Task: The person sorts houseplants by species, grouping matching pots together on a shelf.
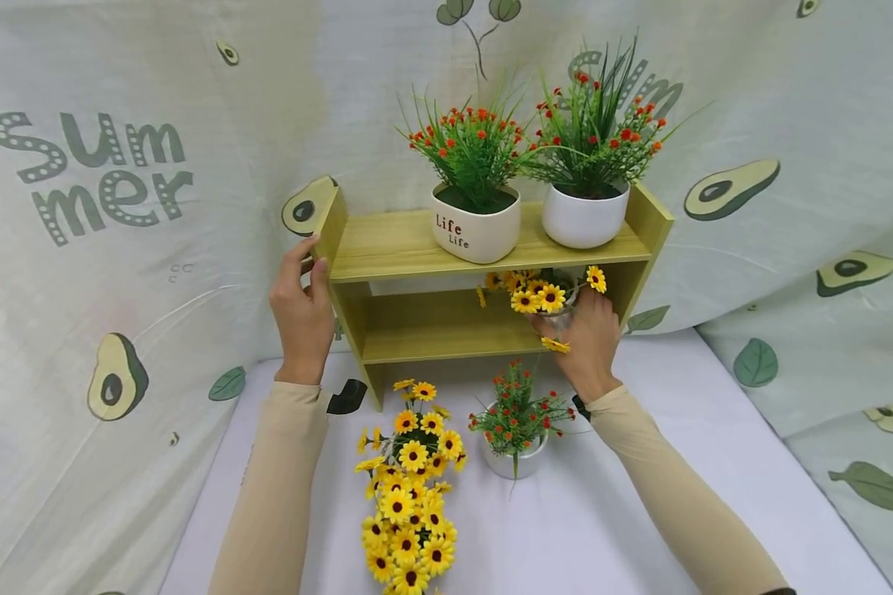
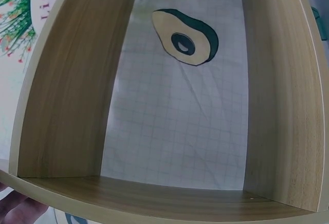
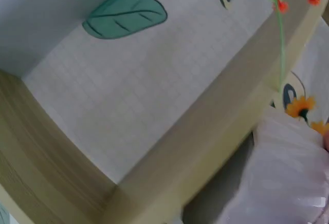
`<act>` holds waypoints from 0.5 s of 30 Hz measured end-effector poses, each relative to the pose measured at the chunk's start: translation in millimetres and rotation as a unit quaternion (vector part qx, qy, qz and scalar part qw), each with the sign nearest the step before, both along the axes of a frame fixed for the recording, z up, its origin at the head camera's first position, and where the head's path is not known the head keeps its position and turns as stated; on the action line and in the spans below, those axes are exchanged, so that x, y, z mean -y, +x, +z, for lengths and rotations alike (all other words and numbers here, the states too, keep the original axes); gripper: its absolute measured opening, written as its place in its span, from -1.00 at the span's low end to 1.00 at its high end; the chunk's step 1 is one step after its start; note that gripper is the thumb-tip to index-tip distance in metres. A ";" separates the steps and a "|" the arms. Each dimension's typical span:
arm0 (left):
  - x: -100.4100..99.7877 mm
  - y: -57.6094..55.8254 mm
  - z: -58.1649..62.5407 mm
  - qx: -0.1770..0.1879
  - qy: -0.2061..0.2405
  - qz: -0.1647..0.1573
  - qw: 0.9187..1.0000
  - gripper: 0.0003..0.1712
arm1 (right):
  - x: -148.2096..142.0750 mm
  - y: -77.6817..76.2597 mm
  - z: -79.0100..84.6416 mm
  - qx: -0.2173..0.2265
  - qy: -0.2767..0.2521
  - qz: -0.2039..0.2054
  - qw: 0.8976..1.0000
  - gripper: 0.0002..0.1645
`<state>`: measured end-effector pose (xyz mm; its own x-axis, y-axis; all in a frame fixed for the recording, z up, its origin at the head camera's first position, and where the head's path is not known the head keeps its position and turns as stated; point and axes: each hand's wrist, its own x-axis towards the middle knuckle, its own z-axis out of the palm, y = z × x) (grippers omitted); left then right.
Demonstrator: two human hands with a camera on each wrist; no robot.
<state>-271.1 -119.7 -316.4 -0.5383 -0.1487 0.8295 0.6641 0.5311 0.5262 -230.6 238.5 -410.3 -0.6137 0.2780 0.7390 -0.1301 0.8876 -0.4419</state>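
Observation:
In the head view, a two-tier wooden shelf [image 1: 446, 318] stands on the white-covered table. My left hand [image 1: 302, 318] rests against the outside of its left side panel [image 1: 335, 227], fingertips near the top edge. Part of that hand's fingers [image 2: 23, 208] shows beyond the panel in the left wrist view. Inside the lower tier, at the right end, my right hand [image 1: 591, 339] grips a small pot of yellow flowers [image 1: 539, 296]. Most of the pot is hidden by the hand and blooms. In the right wrist view, orange-yellow petals [image 3: 300, 107] show at the right edge.
On the upper board stand a "Life" pot [image 1: 476, 227] and a white pot [image 1: 586, 216], both with red-flowered grass. Before the shelf are yellow flowers [image 1: 409, 512] and a small potted red-flowered plant [image 1: 517, 450]. A printed cloth [image 1: 156, 289] hangs behind.

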 end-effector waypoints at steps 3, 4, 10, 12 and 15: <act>1.5 0.5 0.9 0.001 0.002 0.003 1.000 -0.64 | 0.4 -2.0 2.8 0.008 0.008 -0.002 1.000 -0.12; 1.9 0.7 1.2 0.003 0.005 0.002 1.000 -0.64 | 0.6 -2.4 3.6 0.014 0.009 -0.001 1.000 -0.11; 1.7 1.6 2.0 0.015 0.021 -0.004 1.000 -0.65 | 0.7 -1.2 6.8 0.064 -0.011 0.003 0.998 -0.07; 0.6 1.4 1.8 0.013 0.021 -0.006 1.000 -0.65 | 0.1 0.2 7.1 0.082 -0.019 0.001 0.996 -0.04; -1.3 1.3 1.0 0.008 0.018 -0.007 1.000 -0.66 | -1.7 2.2 6.9 0.106 -0.025 0.002 0.994 -0.02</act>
<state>-269.8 -118.4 -315.4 -0.5537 -0.1712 0.8149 0.6629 0.5016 0.5558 -228.5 240.2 -403.4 -0.7555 0.3085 0.5780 -0.0334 0.8630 -0.5042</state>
